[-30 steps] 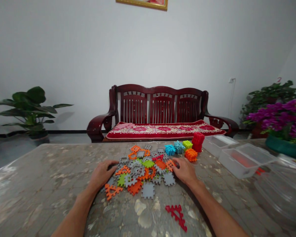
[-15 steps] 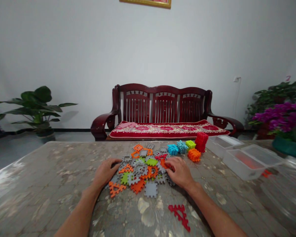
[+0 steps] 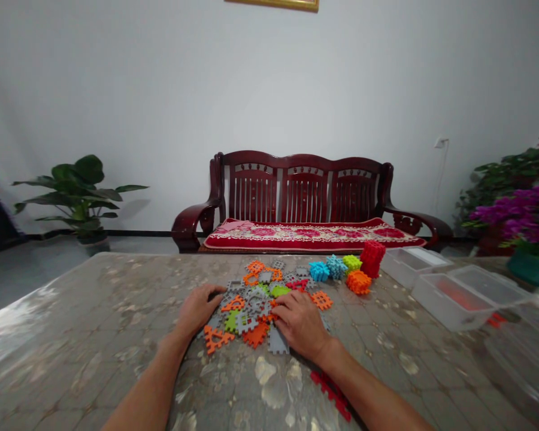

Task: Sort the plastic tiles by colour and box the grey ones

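A loose pile of flat toothed puzzle pieces in grey, orange, green and red (image 3: 255,302) lies on the patterned table (image 3: 117,335). My left hand (image 3: 201,308) rests at the pile's left edge, fingers curled near grey pieces; what it holds, if anything, is hidden. Over the right part of the pile is my right hand (image 3: 300,320), its fingertips on an orange piece and covering other pieces. An orange square piece (image 3: 322,300) lies just beyond it. Beneath my right forearm, a red triangular piece (image 3: 330,395) is partly hidden.
Stacked blue, green, orange (image 3: 358,282) and red pieces (image 3: 372,258) stand at the back right. Clear plastic boxes (image 3: 453,299) sit farther right, one with orange pieces inside. Purple flowers (image 3: 521,212) are at the right edge. A wooden bench (image 3: 303,185) stands behind the table.
My right hand has moved left across the pile, and its forearm now partly covers the red triangle. The orange square piece now shows at the pile's right. My left hand has barely moved.
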A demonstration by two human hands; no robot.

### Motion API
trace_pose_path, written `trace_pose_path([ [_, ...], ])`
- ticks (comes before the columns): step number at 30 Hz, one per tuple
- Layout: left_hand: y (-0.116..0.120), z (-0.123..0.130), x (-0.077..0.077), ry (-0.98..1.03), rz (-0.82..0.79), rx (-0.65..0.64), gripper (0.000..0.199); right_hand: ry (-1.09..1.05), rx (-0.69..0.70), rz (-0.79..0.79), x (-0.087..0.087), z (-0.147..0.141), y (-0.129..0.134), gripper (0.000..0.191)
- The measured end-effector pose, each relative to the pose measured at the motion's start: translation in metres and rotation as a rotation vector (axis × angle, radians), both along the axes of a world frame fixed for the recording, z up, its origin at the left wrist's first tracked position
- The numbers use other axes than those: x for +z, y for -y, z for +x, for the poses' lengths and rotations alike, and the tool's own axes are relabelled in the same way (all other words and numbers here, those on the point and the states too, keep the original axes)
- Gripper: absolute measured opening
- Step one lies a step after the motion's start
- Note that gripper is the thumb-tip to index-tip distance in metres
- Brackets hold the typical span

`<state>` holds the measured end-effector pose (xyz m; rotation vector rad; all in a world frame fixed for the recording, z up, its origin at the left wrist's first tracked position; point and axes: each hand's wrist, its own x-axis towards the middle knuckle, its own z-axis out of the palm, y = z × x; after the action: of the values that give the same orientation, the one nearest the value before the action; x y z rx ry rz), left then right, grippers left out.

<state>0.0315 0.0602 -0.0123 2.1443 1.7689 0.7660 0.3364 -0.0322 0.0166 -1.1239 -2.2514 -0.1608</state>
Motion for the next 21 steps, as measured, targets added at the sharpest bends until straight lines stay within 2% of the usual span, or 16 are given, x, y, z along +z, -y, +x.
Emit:
trace_pose_path([
  [2,0.000,0.000,0.001,0.001,-0.005,0.001,0.036,-0.081,0.004,0.009,0.003,0.000,0.001,0.015],
  [5,0.000,0.000,0.001,-0.003,-0.009,-0.002,0.036,-0.333,-0.050,-0.053,0.010,0.009,-0.002,0.018],
  [8,-0.001,-0.001,0.000,-0.005,-0.010,0.009,0.036,-0.623,-0.188,-0.223,0.016,0.036,-0.015,0.028],
  [10,-0.002,-0.001,-0.001,-0.007,-0.008,0.014,0.036,-0.707,-0.292,-0.297,0.018,0.064,-0.024,0.035],
  [13,-0.002,-0.002,-0.001,-0.010,-0.001,0.008,0.036,-0.660,-0.390,-0.364,0.017,0.107,-0.033,0.038],
  [16,-0.002,-0.001,0.000,-0.003,-0.011,0.013,0.036,-0.514,-0.476,-0.401,0.011,0.137,-0.031,0.039],
  [21,-0.003,-0.001,0.001,0.026,-0.012,0.004,0.036,-0.229,-0.642,-0.321,-0.003,0.146,-0.019,0.037],
])
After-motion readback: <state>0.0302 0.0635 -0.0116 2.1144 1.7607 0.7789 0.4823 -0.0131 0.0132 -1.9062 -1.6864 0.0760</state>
